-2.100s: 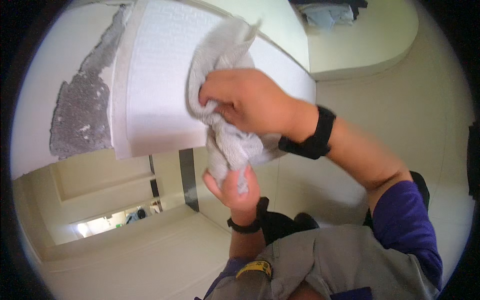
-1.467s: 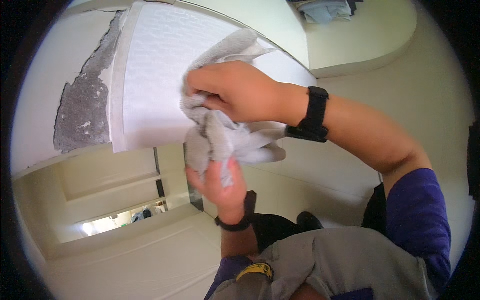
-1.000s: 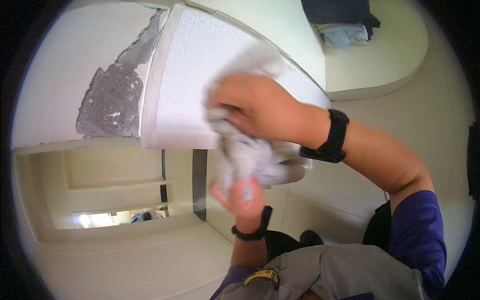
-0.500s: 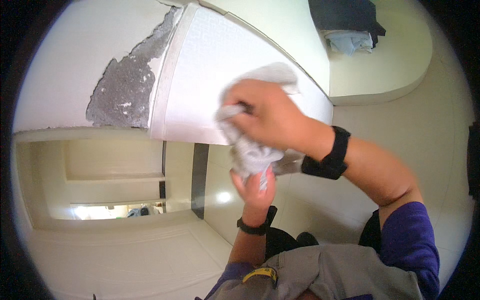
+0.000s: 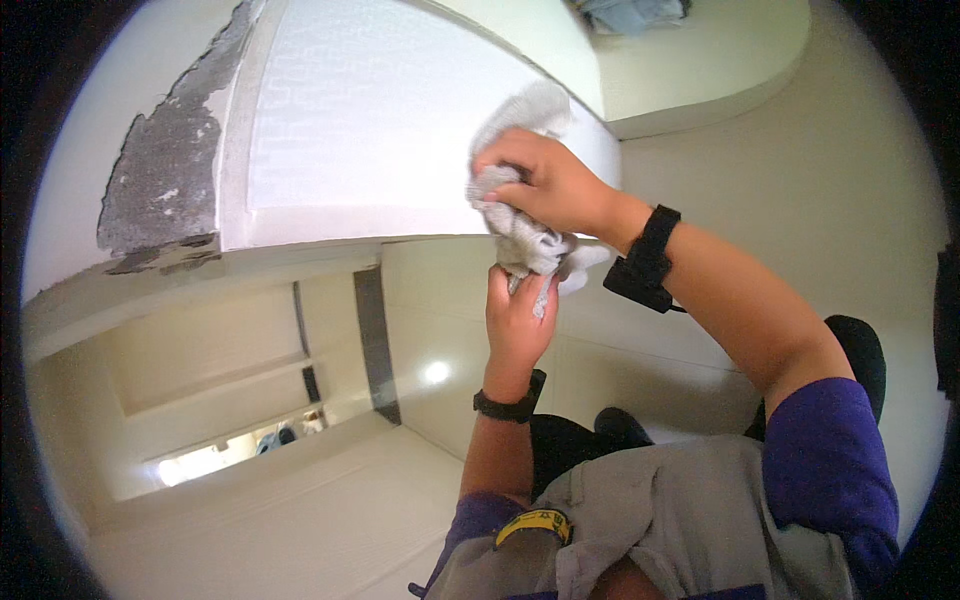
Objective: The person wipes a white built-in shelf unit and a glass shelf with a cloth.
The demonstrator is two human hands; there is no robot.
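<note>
A crumpled light-grey cloth is stretched between my two hands in the middle of the head view. My right hand is closed around its upper part, and a loose flap spreads above the knuckles. Below, my left hand grips the lower bunch, with folds showing between the fingers. Another loose end hangs out to the right under my right wrist. Behind the cloth is a white textured panel; whether the cloth touches it, I cannot tell.
Left of the panel, peeling wall plaster exposes a rough grey patch. A pale rounded ledge with folded clothes stands at the upper right. Pale floor tiles lie on the right, and a dark strip runs at lower left.
The view has shifted, so the panel, grey patch and ledge sit further up and left. Both hands still hold the cloth; my right hand is less blurred and its grip on the cloth shows more clearly.
</note>
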